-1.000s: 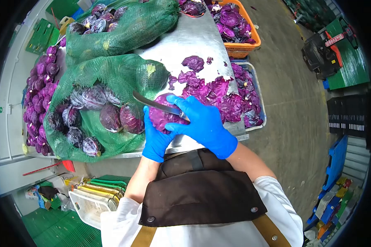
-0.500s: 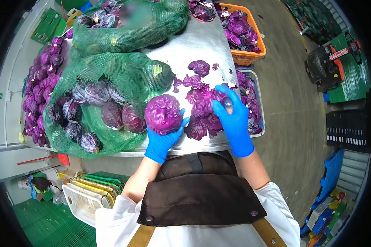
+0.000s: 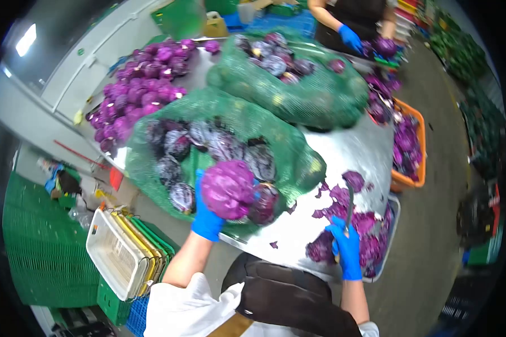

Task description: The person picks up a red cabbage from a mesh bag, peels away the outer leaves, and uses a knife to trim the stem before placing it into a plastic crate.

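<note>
A peeled red cabbage (image 3: 227,190) rests in my left hand (image 3: 208,220), whose blue-gloved fingers are wrapped round its side and underneath. It is held above the near edge of an open green mesh sack (image 3: 289,143), where unpeeled cabbages (image 3: 226,147) with a dull bloom lie. Another dark cabbage (image 3: 264,205) sits just to the right of the held one. My right hand (image 3: 347,247), also in a blue glove, is closed round a knife (image 3: 350,206), its narrow blade pointing away from me. Beneath and around that hand are loose purple leaves (image 3: 320,247) on the metal table (image 3: 357,149).
A heap of peeled cabbages (image 3: 143,92) covers the table's far left. Behind is a second mesh sack (image 3: 315,104). An orange crate (image 3: 419,143) and a grey tub (image 3: 393,224) of leaves stand along the right. Across the table a person (image 3: 351,25) handles cabbage. Stacked baskets (image 3: 118,253) stand lower left.
My view has swung left. My left hand has carried the peeled cabbage left, over the mesh sack. The right hand stays by the leaves, and the knife blade now shows clearly.
</note>
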### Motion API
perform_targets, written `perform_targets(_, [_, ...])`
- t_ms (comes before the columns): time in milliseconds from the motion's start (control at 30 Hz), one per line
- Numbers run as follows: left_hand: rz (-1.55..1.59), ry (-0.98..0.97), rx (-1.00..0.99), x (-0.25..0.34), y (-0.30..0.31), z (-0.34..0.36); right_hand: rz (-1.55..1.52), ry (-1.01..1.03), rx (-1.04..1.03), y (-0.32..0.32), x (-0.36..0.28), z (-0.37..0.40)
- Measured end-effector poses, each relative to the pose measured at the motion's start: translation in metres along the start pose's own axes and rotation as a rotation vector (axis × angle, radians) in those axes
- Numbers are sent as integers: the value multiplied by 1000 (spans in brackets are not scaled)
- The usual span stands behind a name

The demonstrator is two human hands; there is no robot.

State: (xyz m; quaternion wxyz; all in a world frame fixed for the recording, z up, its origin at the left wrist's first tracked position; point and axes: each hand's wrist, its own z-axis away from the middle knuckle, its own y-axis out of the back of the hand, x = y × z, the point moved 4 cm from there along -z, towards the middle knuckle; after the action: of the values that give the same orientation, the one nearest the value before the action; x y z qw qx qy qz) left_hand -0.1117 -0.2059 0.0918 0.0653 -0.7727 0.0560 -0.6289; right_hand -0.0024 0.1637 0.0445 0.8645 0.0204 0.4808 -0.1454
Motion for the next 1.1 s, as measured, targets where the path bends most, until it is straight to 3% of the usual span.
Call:
perform_targets(33, [-197, -143, 72, 20, 34, -17, 21, -3, -6, 0, 9, -1])
perform_targets(67, [-166, -163, 133, 30, 65, -34, 43, -8, -3, 1, 17, -3])
perform_targets(167, [857, 143, 271, 66, 126, -68, 93, -42, -28, -8, 45, -6])
perform_targets(200, [694, 102, 430, 68, 150, -83, 61, -49, 8, -14, 49, -7])
perform_targets(267, [720, 45, 545, 75, 184, -113, -10, -66, 83, -28, 55, -8])
perform_targets(400, [849, -40, 648, 76, 280, -183, -76, -64, 240, -46, 71, -20])
perform_targets(533, [724, -52, 725, 101, 353, -236, -139, 10, 425, -63, 70, -25])
perform_targets(667, [857, -223, 523, 155, 424, -300, -192, -18, 416, -64, 81, -32])
perform_targets(733, [1181, -330, 288, 197, 452, -327, -175, -41, 426, -69, 81, -31])
perform_targets(767, [824, -534, 662, 208, 466, -329, -165, -51, 425, -71, 84, -33])
perform_targets(800, [822, -586, 737, 226, 444, -328, -154, -68, 425, -74, 84, -32])
perform_targets(833, [727, -606, 693, 223, 461, -333, -32, -137, 445, -132, 10, 8])
perform_targets(967, [602, -473, 751, 148, 496, -312, -37, -178, 377, -148, 18, 11])
perform_targets(1033, [697, -223, 869, 105, 497, -281, 24, -215, 336, -138, 36, 8])
perform_targets(1100, [691, -112, 958, 80, 508, -246, 45, -265, 200, -109, 71, -10])
